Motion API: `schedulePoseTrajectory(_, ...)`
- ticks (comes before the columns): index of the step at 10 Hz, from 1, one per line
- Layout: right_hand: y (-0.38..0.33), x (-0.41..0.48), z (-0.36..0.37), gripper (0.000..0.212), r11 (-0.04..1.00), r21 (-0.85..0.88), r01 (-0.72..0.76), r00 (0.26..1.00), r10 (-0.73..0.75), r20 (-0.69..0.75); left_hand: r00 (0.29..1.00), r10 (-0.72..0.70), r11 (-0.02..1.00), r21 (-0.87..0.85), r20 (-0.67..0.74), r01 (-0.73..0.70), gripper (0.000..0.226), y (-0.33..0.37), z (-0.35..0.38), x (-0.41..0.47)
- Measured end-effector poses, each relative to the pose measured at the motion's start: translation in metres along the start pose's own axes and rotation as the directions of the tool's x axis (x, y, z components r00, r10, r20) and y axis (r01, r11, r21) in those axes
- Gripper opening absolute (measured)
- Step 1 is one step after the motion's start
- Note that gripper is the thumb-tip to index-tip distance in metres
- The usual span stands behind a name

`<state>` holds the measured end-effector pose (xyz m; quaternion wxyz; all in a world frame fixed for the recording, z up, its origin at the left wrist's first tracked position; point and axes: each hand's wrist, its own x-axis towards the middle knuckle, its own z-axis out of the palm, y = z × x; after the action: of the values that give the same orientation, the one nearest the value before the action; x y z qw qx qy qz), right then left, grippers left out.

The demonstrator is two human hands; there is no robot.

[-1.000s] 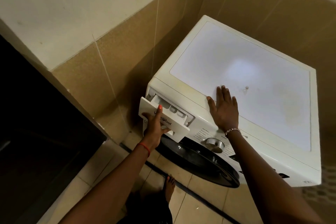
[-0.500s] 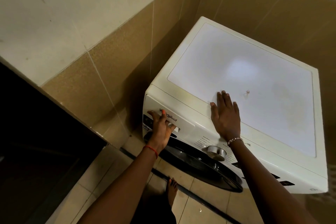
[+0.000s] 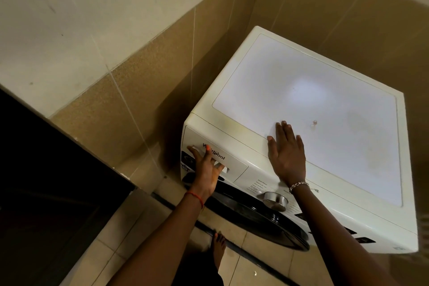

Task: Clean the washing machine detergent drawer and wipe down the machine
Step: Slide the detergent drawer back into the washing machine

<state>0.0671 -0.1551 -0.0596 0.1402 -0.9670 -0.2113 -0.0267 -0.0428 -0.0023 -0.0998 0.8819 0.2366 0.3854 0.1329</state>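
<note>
A: In the tiled corner, what is seen?
B: A washing machine; its flush detergent drawer is pressed by the left hand, grip wide. The right hand is laid flat on top, above the dial.

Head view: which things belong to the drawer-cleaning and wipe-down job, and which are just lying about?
Job: washing machine; its detergent drawer, shut flush; left hand pressing the drawer front; right hand flat on the lid.
Lying about: small pale object on the lid; dark surface at left.
</note>
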Motion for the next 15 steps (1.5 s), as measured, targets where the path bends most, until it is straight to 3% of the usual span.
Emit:
schedulePoseTrajectory(4,-0.001,0.000,-0.002,0.061,1.000,0.012,-0.007,1.000,0.007,0.005,1.000,0.007,1.000,0.006,-0.004,-0.007,0.071,0.000,-0.002,-0.002)
schedulePoseTrajectory(7,0.001,0.000,-0.003,0.060,1.000,0.025,-0.003,1.000,0.003,0.003,0.992,0.108,0.989,0.105,-0.063,-0.101,0.067,0.000,-0.008,-0.004)
schedulePoseTrajectory(9,0.001,0.001,-0.003,0.061,0.999,0.032,-0.006,1.000,0.005,0.012,0.990,0.108,0.988,0.117,-0.089,-0.097,0.069,0.000,-0.007,-0.005)
schedulePoseTrajectory(13,0.004,0.001,-0.002,0.060,0.999,0.053,0.004,1.000,-0.004,-0.001,0.998,0.066,0.994,0.089,-0.012,-0.064,0.078,0.003,0.000,-0.009)
schedulePoseTrajectory(15,0.003,0.001,-0.002,0.061,0.999,0.053,0.014,1.000,-0.014,0.003,0.996,0.076,0.993,0.090,-0.051,-0.071,0.080,-0.002,-0.013,-0.021)
